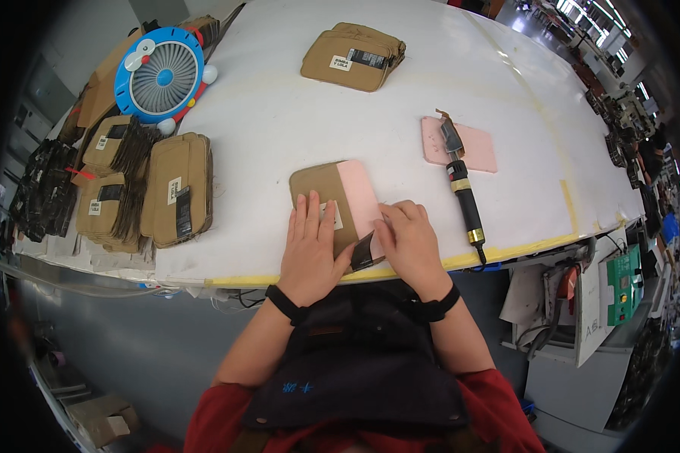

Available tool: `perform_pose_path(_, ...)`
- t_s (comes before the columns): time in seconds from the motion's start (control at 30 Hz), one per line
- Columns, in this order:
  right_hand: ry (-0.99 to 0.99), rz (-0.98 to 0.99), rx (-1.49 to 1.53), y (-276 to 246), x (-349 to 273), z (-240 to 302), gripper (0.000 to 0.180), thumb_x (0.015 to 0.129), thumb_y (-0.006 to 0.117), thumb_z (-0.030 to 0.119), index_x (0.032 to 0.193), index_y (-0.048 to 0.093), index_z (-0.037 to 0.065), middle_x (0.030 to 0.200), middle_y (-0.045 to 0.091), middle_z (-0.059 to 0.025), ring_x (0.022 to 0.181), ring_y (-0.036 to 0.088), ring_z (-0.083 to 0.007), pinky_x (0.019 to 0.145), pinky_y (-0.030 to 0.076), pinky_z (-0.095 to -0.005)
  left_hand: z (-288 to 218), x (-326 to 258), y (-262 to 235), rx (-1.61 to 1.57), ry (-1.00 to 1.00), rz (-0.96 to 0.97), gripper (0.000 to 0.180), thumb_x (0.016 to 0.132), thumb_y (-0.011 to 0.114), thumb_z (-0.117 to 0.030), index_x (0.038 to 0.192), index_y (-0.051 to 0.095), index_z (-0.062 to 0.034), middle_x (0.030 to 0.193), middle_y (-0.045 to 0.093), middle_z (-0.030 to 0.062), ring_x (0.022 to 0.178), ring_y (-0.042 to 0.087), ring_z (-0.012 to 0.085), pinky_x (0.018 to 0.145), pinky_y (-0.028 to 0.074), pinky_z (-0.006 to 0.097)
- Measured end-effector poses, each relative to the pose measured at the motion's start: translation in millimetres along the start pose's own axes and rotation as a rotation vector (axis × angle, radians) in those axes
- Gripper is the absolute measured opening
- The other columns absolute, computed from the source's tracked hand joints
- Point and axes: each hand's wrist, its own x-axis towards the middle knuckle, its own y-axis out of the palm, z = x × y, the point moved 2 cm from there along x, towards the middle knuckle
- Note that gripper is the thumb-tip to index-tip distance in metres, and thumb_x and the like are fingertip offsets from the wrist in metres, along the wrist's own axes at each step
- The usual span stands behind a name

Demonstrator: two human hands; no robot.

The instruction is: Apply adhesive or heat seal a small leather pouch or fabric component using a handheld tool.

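Right at the near edge of the white counter lies a flat tan leather piece with a pale pink panel folded over its right part. The left hand lies flat and spread on the tan side, fingers pointing away from the person, its grip released, pressing rather than grasping. A small white rectangular label shows between its fingers. The right hand rests on the pink panel's near end, fingers curled, and its grip is pinched on a small dark glossy strip that sticks out at the piece's near corner between the two hands. Both wrists wear black bands.

Just to the right, a tool with a black handle, brass rings and a metal tip lies lengthwise, its tip resting on a pink rectangular pad. Yellow tape runs along the counter's near edge.

Farther off, near the far middle of the counter, sits a stack of tan flat leather pieces, the top one bearing a white rectangular label beside a black one. On the left are more tan stacks, each with a white label and a black strip on top; one stands nearest the person, with others beyond it toward the left rim. Behind them stands a round blue fan with white and red trim.
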Motion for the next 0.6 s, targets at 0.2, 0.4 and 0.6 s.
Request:
perform_pose_path(0.2, 0.106, -0.219, -0.397, -65, -11, -70, 0.044, 0.087, 0.070, 0.012, 0.127, 0.058, 0.001, 0.115, 0.058, -0.0176, 0.101, 0.057, -0.0371, 0.083, 0.051, -0.0439, -14, -13, -21, -0.258, 0.261, 0.135, 0.054, 0.091, 0.066, -0.034, 0.135, 0.057, -0.0031, 0.152, 0.044, 0.0169, 0.147, 0.031, 0.0400, 0.120, 0.021, 0.055)
perform_pose_path(0.4, 0.258, -0.049, -0.113, -54, -10, -96, 0.043, 0.094, 0.064, 0.016, 0.131, 0.054, -0.002, 0.113, 0.062, -0.0225, 0.097, 0.062, -0.0370, 0.082, 0.051, -0.0422, -31, -3, 6, -0.215, 0.299, -0.012, 0.035, 0.085, 0.068, -0.012, 0.121, 0.069, -0.0124, 0.146, 0.051, 0.0119, 0.141, 0.040, 0.0370, 0.118, 0.029, 0.054)
perform_pose_path(0.6, 0.253, 0.362, 0.628, -64, -41, -32, 0.044, 0.100, 0.057, 0.019, 0.137, 0.050, -0.005, 0.106, 0.068, -0.0208, 0.096, 0.066, -0.0296, 0.087, 0.050, -0.0363, -27, -11, 4, -0.268, 0.362, -0.134, 0.036, 0.075, 0.068, 0.003, 0.108, 0.073, -0.0114, 0.114, 0.064, 0.0062, 0.116, 0.057, 0.0287, 0.109, 0.043, 0.050)
